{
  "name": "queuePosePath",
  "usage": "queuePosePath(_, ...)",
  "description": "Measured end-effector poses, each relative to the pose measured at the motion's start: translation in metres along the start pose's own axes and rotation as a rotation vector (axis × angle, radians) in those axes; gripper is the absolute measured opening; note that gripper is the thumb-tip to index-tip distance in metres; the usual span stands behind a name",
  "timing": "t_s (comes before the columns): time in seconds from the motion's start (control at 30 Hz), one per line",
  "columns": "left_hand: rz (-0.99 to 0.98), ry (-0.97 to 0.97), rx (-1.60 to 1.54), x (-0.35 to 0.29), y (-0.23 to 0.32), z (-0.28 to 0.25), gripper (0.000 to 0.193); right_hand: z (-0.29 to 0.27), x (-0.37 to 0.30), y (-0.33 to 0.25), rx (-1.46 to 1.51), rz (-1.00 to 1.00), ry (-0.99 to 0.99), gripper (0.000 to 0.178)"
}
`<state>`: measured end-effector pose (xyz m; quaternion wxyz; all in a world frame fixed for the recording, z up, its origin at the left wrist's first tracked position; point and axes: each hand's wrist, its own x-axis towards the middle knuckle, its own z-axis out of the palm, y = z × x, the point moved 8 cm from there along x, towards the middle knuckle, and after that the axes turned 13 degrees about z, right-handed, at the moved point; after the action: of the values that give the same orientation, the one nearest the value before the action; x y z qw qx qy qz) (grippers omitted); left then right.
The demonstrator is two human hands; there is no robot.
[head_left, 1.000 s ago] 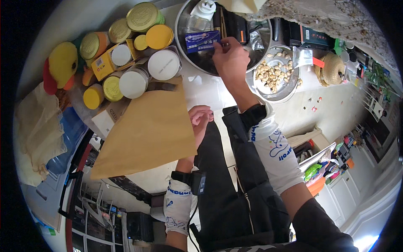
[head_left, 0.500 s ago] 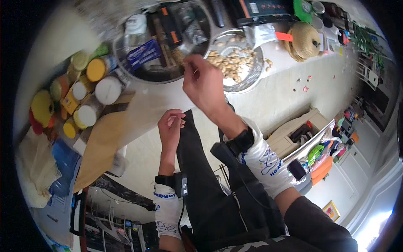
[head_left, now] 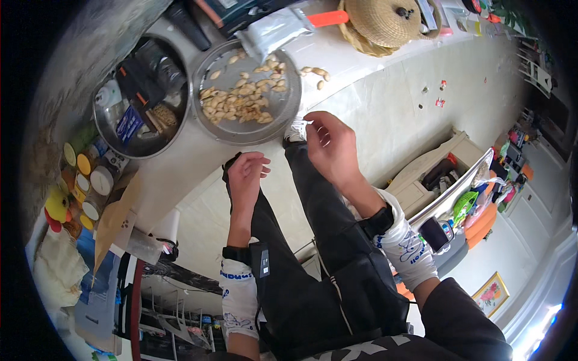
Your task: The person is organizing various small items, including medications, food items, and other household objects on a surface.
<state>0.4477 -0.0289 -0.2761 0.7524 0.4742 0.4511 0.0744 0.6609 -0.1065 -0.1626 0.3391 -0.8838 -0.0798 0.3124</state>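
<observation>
Stretching across the upper left, the pale tabletop (head_left: 174, 165) carries a round mesh sieve (head_left: 238, 133), with a metal pan (head_left: 150, 144) of odds and ends just beside it. The right hand (head_left: 333, 147) hangs apart from the sieve, off the tabletop's edge, its fingers bent and the thumb brought narrowly toward the index finger; whether something small sits in that pinch, I cannot tell. The left hand (head_left: 244, 174) is half-open near the edge, fingers loosely curled. A silver pouch (head_left: 277, 33) overlaps the sieve's far rim, and tan nuts (head_left: 241, 99) lie heaped inside, a few others outside on the tabletop.
</observation>
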Motion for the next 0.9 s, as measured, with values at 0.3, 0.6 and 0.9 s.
queuePosePath(0.3, -0.113, 0.023, 0.034, 0.017, 0.002, 0.07, 0.024, -0.058, 0.069, 0.043, -0.059, -0.055, 0.017, 0.039)
queuePosePath(0.6, -0.093, 0.081, 0.038, 0.024, 0.004, 0.1, 0.022, -0.032, 0.119, 0.044, -0.166, -0.102, -0.045, 0.042)
queuePosePath(0.9, -0.087, 0.131, -0.009, 0.014, 0.007, 0.096, 0.02, -0.003, 0.131, 0.032, -0.34, -0.286, -0.014, 0.026)
